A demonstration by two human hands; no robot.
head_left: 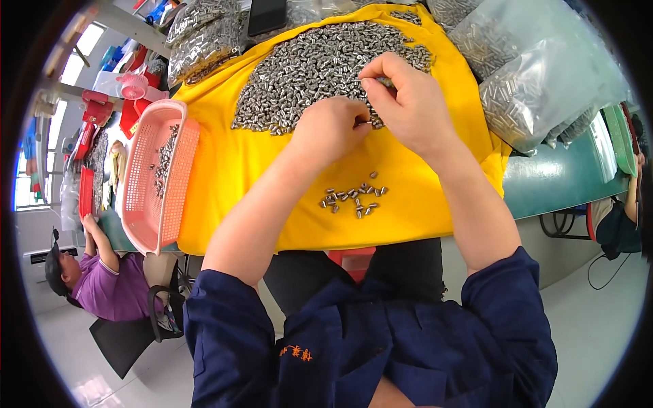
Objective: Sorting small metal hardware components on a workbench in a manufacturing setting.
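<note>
A wide heap of small metal cylindrical parts (292, 78) lies on a yellow cloth (258, 204). Over the heap's near edge, my left hand (331, 127) is closed, its fingertips around a small metal part of which only a bit shows. My right hand (409, 103) is just right of it, thumb and index finger pinched together above the heap; what they hold, if anything, is too small to make out. Closer to me, a little group of the same metal parts (358, 194) lies loose on the cloth.
A pink plastic basket (187, 160) with some metal parts stands left of the cloth. Clear bags of metal parts (520, 88) crowd the right, and more bags (204, 51) the back left, near a black phone (267, 17). A person in purple (115, 285) sits at far left.
</note>
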